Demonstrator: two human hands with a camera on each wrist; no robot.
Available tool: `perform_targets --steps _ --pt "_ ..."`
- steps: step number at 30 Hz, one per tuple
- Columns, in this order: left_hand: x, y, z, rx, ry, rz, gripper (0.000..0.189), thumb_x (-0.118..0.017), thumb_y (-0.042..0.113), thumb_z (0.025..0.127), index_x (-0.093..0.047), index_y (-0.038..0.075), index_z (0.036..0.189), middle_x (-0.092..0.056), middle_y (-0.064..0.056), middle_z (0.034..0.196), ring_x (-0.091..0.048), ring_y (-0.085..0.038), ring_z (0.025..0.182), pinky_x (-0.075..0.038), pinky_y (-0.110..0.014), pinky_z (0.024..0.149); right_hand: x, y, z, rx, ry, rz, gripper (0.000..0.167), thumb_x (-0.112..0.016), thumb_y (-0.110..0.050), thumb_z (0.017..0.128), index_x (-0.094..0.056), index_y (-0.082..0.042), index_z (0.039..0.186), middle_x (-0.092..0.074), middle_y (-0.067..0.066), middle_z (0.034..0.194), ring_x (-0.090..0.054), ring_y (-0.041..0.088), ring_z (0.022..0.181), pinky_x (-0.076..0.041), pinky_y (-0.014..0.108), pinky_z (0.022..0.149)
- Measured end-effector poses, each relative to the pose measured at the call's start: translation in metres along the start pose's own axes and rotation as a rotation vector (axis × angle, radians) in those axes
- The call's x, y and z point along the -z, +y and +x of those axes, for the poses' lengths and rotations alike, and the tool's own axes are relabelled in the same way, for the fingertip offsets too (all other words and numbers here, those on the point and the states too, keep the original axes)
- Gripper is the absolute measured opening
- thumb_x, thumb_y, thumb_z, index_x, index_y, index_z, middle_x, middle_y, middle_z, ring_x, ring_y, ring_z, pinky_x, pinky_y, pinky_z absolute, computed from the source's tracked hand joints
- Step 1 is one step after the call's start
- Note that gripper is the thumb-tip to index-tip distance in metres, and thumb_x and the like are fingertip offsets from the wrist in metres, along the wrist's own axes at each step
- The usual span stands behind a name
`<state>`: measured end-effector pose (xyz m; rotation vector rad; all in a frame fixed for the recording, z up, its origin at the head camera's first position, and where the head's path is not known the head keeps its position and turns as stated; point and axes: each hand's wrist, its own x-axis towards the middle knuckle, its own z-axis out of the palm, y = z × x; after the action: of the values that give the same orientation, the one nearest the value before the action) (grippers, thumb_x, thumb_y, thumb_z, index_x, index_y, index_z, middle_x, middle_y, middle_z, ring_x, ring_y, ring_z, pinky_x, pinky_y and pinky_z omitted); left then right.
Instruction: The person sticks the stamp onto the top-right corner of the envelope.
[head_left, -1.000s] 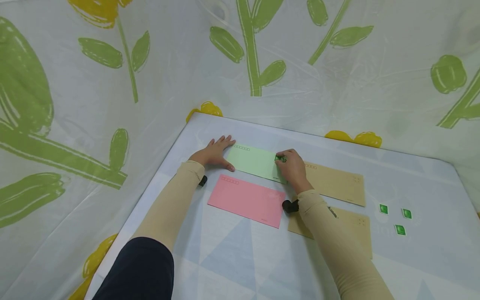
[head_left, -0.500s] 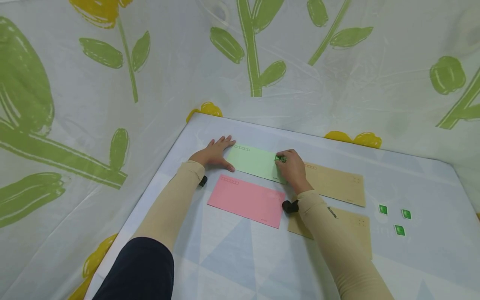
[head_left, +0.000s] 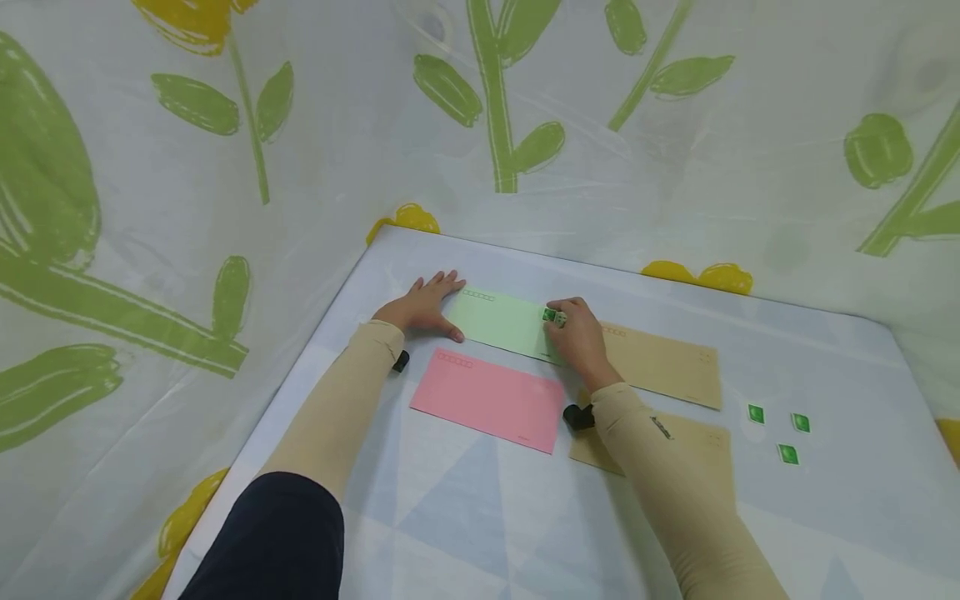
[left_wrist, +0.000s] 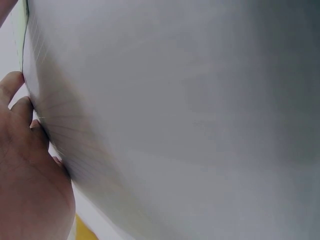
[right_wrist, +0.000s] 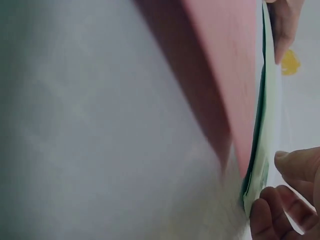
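A pale green envelope (head_left: 498, 321) lies flat on the table, a row of small printed boxes at its upper left. My left hand (head_left: 420, 307) rests spread at its left end, with the thumb at the lower corner. At the right end my right hand (head_left: 583, 337) has its fingers curled about a small green stamp (head_left: 550, 315), the index finger above it and the thumb below. In the right wrist view, those fingertips (right_wrist: 267, 195) are right at the envelope's corner, the stamp low against its surface.
A pink envelope (head_left: 487, 400) lies nearer me. Two brown envelopes lie to the right, one farther back (head_left: 667, 367) and one nearer (head_left: 708, 454), partly under my right forearm. Three loose green stamps (head_left: 787, 454) lie farther right. A flower-patterned curtain (head_left: 675, 183) stands behind the table.
The head view has shifted slightly, moving everything a little left. A bit more of the green stamp shows between the right hand's fingers. The left hand stays in place.
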<state>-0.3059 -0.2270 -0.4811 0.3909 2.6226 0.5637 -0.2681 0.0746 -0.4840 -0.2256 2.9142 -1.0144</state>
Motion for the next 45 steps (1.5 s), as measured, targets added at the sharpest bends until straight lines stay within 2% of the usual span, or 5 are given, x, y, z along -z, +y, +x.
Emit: perform_targets --steps 4,11,18,32,45 --pt "0.0016 -0.0012 -0.0013 0.010 -0.004 -0.005 0.118 -0.088 0.051 0.076 -0.018 0.015 0.164 -0.001 -0.006 0.172 0.007 -0.025 0.157 0.009 -0.045 0.126 -0.0028 -0.0035 -0.0018 0.009 -0.005 0.002 0.038 -0.066 -0.013 0.098 -0.064 -0.004 0.135 -0.054 0.015 0.138 -0.061 0.034 0.114 -0.052 0.049 0.098" --pt "0.0016 -0.0010 -0.0006 0.014 -0.014 -0.008 0.118 -0.087 0.051 0.076 -0.017 0.015 0.164 0.000 -0.005 0.172 0.008 -0.024 0.157 0.009 -0.045 0.126 -0.0044 -0.0041 -0.0038 0.017 -0.005 -0.036 0.041 -0.067 -0.014 0.098 -0.062 -0.002 0.137 -0.053 0.017 0.139 -0.057 0.035 0.124 -0.050 0.049 0.104" --pt "0.0007 -0.0011 0.0025 0.001 -0.014 -0.002 0.119 -0.087 0.052 0.076 -0.017 0.015 0.165 0.000 -0.005 0.172 0.008 -0.024 0.157 0.010 -0.045 0.126 -0.0032 -0.0037 -0.0056 0.029 -0.016 -0.046 0.040 -0.067 -0.014 0.099 -0.063 -0.001 0.137 -0.055 0.017 0.138 -0.060 0.035 0.119 -0.053 0.048 0.098" --pt "0.0011 -0.0038 0.0053 0.000 -0.022 -0.007 0.120 -0.087 0.054 0.075 -0.017 0.015 0.165 0.000 -0.005 0.172 0.009 -0.024 0.157 0.010 -0.045 0.126 -0.0039 -0.0036 -0.0030 0.027 -0.043 -0.075 0.037 -0.066 -0.016 0.099 -0.066 0.000 0.133 -0.056 0.019 0.137 -0.057 0.037 0.125 -0.049 0.050 0.104" --pt "0.0019 -0.0032 0.0041 -0.003 -0.026 0.002 0.120 -0.087 0.053 0.075 -0.016 0.015 0.165 0.000 -0.005 0.172 0.008 -0.025 0.157 0.009 -0.046 0.126 -0.0042 -0.0018 -0.0027 0.039 -0.046 -0.056 0.037 -0.065 -0.017 0.100 -0.066 -0.001 0.133 -0.056 0.019 0.137 -0.058 0.037 0.123 -0.050 0.051 0.102"
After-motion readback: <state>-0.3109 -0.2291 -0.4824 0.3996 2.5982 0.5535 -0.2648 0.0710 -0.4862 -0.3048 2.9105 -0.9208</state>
